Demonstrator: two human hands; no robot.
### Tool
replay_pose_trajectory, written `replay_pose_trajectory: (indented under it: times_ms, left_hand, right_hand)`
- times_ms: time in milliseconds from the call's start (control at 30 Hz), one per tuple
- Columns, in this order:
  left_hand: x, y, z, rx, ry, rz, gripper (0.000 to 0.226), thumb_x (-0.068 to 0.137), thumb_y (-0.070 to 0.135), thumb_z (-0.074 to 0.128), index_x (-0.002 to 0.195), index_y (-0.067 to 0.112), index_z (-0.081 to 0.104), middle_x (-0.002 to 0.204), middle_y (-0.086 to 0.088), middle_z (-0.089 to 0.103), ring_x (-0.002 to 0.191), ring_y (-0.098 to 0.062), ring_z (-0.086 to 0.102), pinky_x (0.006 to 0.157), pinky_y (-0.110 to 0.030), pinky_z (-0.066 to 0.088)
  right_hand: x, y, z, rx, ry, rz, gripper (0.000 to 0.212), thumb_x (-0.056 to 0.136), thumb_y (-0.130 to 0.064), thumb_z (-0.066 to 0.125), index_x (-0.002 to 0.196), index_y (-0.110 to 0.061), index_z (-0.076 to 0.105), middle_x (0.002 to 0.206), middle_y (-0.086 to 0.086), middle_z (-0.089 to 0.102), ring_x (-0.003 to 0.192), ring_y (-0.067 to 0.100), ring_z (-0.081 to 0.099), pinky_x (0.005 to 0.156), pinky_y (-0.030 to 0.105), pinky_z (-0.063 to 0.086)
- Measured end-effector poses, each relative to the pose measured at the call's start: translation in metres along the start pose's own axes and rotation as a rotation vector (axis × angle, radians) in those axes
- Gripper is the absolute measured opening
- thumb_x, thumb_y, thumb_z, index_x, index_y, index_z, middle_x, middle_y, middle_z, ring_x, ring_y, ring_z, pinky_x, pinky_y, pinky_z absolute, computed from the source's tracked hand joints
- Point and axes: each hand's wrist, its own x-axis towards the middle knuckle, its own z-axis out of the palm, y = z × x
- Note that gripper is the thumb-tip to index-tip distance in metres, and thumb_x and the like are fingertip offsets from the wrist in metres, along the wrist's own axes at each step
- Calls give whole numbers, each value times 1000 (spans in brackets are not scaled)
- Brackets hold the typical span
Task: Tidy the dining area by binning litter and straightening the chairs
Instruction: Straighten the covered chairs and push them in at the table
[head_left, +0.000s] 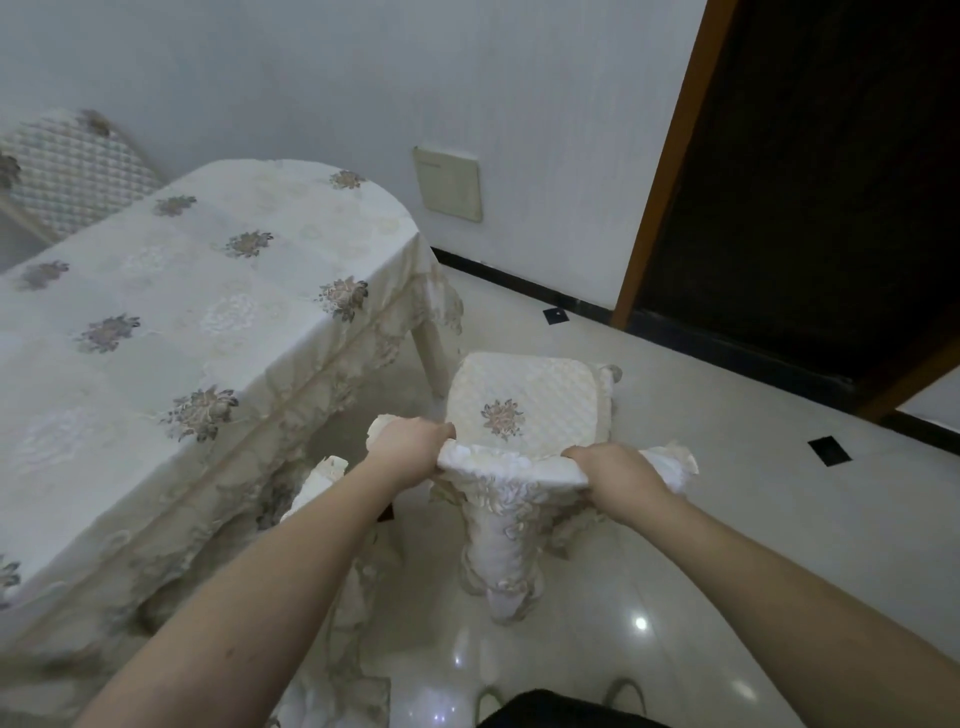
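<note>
Chair: off the table's corner, seat facing away, backrest top nearest.
Left hand: grips backrest top at its left end, fingers curled over the edge.
Right hand: grips right end likewise, fingers wrapped under the cover.

My left hand and my right hand grip the cream embroidered cloth cover over the chair back, soft and matt. Just past my fingers, the cream quilted cloth seat cushion, puffy, stitched flower. Left of my left hand, the ivory embroidered cloth tablecloth, slight sheen, lace edge. Under my arms, the pale glossy tile floor, smooth, reflecting light. Far right of my right hand, the brown wooden door frame, smooth. Beyond, matt white wall.
</note>
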Motion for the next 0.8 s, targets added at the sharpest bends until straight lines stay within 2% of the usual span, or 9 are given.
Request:
replay_pose_trajectory:
  times_ms: [167,300,467,567,667,800]
  left_hand:
    - [-14,11,-2,16,-63,-64,17,86,31,55,101,24,51,96,1,66,88,-23,64,57,-32,30]
    - [-22,17,-1,-53,-60,-171,17,79,34,56,87,28,42,87,4,64,79,-23,63,65,-33,49]
    - [-41,42,-9,-78,-52,-179,24,78,34,60,98,22,51,91,-3,64,83,-30,64,60,-34,42]
    - [-50,57,-8,-81,-54,-227,22,80,33,55,99,22,54,91,-2,66,81,-28,64,62,-34,46]
    - [-59,70,-7,-71,-36,-251,21,81,33,52,97,21,56,90,-2,67,81,-28,64,61,-33,43]
    - [-66,86,-11,-77,-19,-308,20,82,35,50,95,20,56,90,-2,66,83,-28,64,60,-31,40]
  right_hand:
    - [-5,5,-4,-23,-10,-85,46,80,-11,57,123,-28,53,116,4,63,106,26,58,81,31,42]
    - [1,17,-19,-58,-27,-128,51,78,-10,62,124,-30,53,115,2,64,103,25,60,73,29,38]
    - [9,34,-32,-141,-3,-200,38,83,-21,60,118,-33,54,113,3,63,100,26,61,65,29,37]
    - [17,44,-33,-121,28,-258,32,84,-26,59,114,-36,57,108,1,65,97,25,61,70,29,42]
    - [25,55,-34,-61,60,-354,28,83,-18,59,108,-30,63,97,0,66,90,23,62,75,32,46]
    - [38,58,-38,-105,116,-429,31,79,-14,60,102,-35,64,97,-6,66,94,20,60,74,30,40]
